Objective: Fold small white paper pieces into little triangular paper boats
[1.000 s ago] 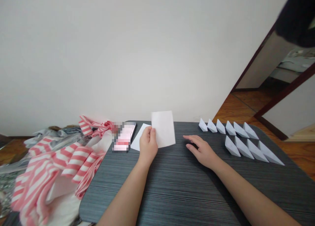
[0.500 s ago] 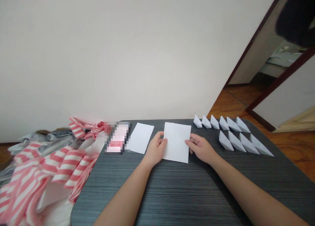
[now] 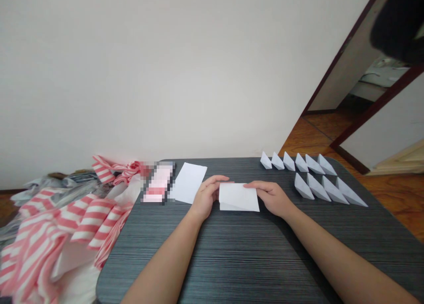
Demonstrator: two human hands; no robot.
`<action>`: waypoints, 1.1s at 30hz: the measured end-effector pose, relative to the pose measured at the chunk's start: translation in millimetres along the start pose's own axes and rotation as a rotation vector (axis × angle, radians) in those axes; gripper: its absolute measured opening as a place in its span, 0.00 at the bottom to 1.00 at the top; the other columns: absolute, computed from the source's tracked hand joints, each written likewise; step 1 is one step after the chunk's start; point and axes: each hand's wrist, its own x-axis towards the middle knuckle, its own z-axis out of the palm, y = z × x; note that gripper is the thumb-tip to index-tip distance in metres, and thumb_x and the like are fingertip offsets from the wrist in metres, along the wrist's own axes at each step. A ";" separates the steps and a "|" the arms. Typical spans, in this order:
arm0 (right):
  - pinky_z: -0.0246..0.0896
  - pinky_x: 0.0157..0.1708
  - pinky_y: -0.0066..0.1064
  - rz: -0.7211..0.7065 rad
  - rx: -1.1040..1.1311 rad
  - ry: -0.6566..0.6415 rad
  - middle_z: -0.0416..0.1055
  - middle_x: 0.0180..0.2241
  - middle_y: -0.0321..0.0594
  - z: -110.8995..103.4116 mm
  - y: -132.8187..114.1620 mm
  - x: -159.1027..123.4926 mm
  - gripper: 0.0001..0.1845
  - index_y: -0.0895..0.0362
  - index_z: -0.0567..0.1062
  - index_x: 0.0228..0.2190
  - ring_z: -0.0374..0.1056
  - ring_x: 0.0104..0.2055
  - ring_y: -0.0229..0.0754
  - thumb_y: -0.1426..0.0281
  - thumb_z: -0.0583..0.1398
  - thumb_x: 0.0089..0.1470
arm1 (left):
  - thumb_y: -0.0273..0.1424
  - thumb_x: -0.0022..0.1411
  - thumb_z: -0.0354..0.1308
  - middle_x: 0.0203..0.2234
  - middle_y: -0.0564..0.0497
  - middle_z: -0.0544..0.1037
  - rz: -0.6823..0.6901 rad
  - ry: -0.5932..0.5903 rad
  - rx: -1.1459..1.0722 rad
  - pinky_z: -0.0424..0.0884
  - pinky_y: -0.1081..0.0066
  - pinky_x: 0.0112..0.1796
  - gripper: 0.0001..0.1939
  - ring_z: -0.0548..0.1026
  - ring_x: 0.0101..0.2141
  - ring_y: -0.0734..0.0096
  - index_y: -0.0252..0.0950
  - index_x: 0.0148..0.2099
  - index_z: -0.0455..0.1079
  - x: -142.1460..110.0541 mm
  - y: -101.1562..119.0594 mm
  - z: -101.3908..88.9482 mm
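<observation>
Paper [image 3: 239,197], folded over, is sitting between left hand [image 3: 204,199] and right hand [image 3: 274,199] over the table [image 3: 228,260], fingers [image 3: 259,185] gripping its sides; misaligned lower edges are probably risking a crooked crease.

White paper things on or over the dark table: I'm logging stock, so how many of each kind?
Pointed folded white paper pieces: 10
Held folded rectangular white paper: 1
Flat rectangular white paper, single sheet or stack unclear: 1
Total: 12

smooth matt folded paper sheet [image 3: 239,195]; finely streaked, low-gloss tabletop [image 3: 232,255]; soft cloth [image 3: 94,220]; wood-look floor [image 3: 298,138]
</observation>
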 end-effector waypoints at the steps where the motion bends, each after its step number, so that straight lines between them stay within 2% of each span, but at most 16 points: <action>1: 0.62 0.45 0.39 -0.014 -0.005 0.008 0.75 0.41 0.39 -0.3 -0.5 0.3 0.16 0.52 0.78 0.39 0.69 0.43 0.46 0.70 0.53 0.53 | 0.39 0.59 0.46 0.37 0.45 0.76 -0.015 -0.004 -0.025 0.68 0.69 0.32 0.19 0.74 0.35 0.64 0.35 0.48 0.66 -0.9 1.3 1.4; 4: 0.61 0.46 0.38 -0.039 -0.005 0.028 0.74 0.42 0.39 -0.4 -1.0 1.0 0.16 0.52 0.78 0.39 0.68 0.45 0.45 0.70 0.53 0.54 | 0.42 0.58 0.51 0.30 0.50 0.75 -0.021 -0.029 0.050 0.65 0.73 0.27 0.23 0.72 0.28 0.70 0.37 0.53 0.62 -2.4 2.4 3.2; 6: 0.60 0.46 0.38 -0.041 -0.004 0.033 0.74 0.42 0.39 0.3 -0.1 1.0 0.14 0.52 0.78 0.38 0.68 0.45 0.45 0.70 0.53 0.55 | 0.39 0.55 0.56 0.23 0.55 0.71 -0.024 -0.061 0.112 0.61 0.77 0.22 0.24 0.68 0.22 0.76 0.38 0.53 0.59 -1.8 -0.1 2.6; 8: 0.62 0.45 0.37 -0.002 0.025 0.055 0.73 0.41 0.39 1.7 1.4 0.6 0.15 0.52 0.77 0.40 0.68 0.43 0.45 0.68 0.53 0.55 | 0.36 0.55 0.57 0.20 0.58 0.68 -0.032 -0.074 0.128 0.58 0.79 0.20 0.24 0.65 0.19 0.79 0.38 0.52 0.58 -0.4 -4.2 1.5; 11: 0.65 0.35 0.35 0.099 0.201 0.115 0.73 0.34 0.40 4.8 3.5 -0.5 0.20 0.52 0.68 0.51 0.69 0.35 0.42 0.63 0.50 0.59 | 0.36 0.57 0.54 0.21 0.57 0.69 -0.020 -0.053 0.132 0.58 0.80 0.20 0.21 0.65 0.18 0.79 0.38 0.52 0.56 1.4 -9.3 0.8; 13: 0.65 0.29 0.32 0.144 0.311 0.075 0.71 0.28 0.37 6.6 3.7 -0.7 0.23 0.54 0.62 0.54 0.68 0.28 0.39 0.62 0.50 0.59 | 0.35 0.57 0.54 0.22 0.56 0.70 -0.008 -0.039 0.137 0.58 0.79 0.20 0.21 0.66 0.19 0.79 0.38 0.52 0.56 1.8 -10.0 0.9; 16: 0.64 0.23 0.29 0.174 0.331 -0.064 0.71 0.26 0.37 8.8 2.2 0.0 0.24 0.57 0.63 0.51 0.66 0.23 0.38 0.62 0.56 0.55 | 0.35 0.57 0.54 0.21 0.56 0.69 -0.003 -0.042 0.149 0.58 0.79 0.19 0.20 0.65 0.19 0.79 0.37 0.51 0.56 1.1 -7.5 1.8; 18: 0.63 0.21 0.28 0.175 0.317 -0.079 0.71 0.26 0.38 9.9 0.7 0.8 0.23 0.57 0.64 0.49 0.66 0.22 0.38 0.62 0.57 0.53 | 0.35 0.57 0.54 0.21 0.56 0.69 0.007 -0.051 0.151 0.58 0.79 0.19 0.20 0.66 0.19 0.79 0.37 0.51 0.56 0.8 -5.5 2.7; 22: 0.64 0.20 0.29 0.158 0.319 0.008 0.71 0.27 0.38 10.3 -2.5 1.7 0.21 0.56 0.65 0.47 0.66 0.23 0.38 0.62 0.57 0.53 | 0.38 0.58 0.53 0.24 0.53 0.73 0.014 -0.050 0.150 0.62 0.78 0.21 0.21 0.70 0.21 0.77 0.36 0.52 0.56 1.5 -6.0 3.6; 25: 0.64 0.20 0.29 0.151 0.325 0.049 0.71 0.26 0.37 9.8 -4.0 1.5 0.21 0.57 0.64 0.47 0.65 0.22 0.38 0.62 0.57 0.53 | 0.41 0.59 0.52 0.19 0.53 0.72 -0.017 -0.089 0.210 0.62 0.78 0.18 0.22 0.68 0.17 0.76 0.32 0.50 0.59 2.6 -9.1 2.0; 28: 0.64 0.20 0.29 0.141 0.330 0.055 0.71 0.25 0.37 10.1 -3.7 1.3 0.21 0.57 0.64 0.47 0.65 0.22 0.37 0.62 0.58 0.52 | 0.41 0.59 0.51 0.16 0.53 0.70 -0.020 -0.124 0.268 0.60 0.79 0.17 0.19 0.65 0.15 0.78 0.30 0.44 0.63 3.4 -11.7 -0.5; 33: 0.63 0.20 0.28 0.133 0.330 0.051 0.70 0.26 0.37 11.4 -1.5 1.7 0.22 0.57 0.64 0.47 0.66 0.23 0.38 0.62 0.58 0.52 | 0.40 0.60 0.51 0.16 0.53 0.71 0.011 -0.086 0.287 0.60 0.79 0.18 0.15 0.66 0.15 0.79 0.31 0.40 0.64 3.6 -13.4 -1.2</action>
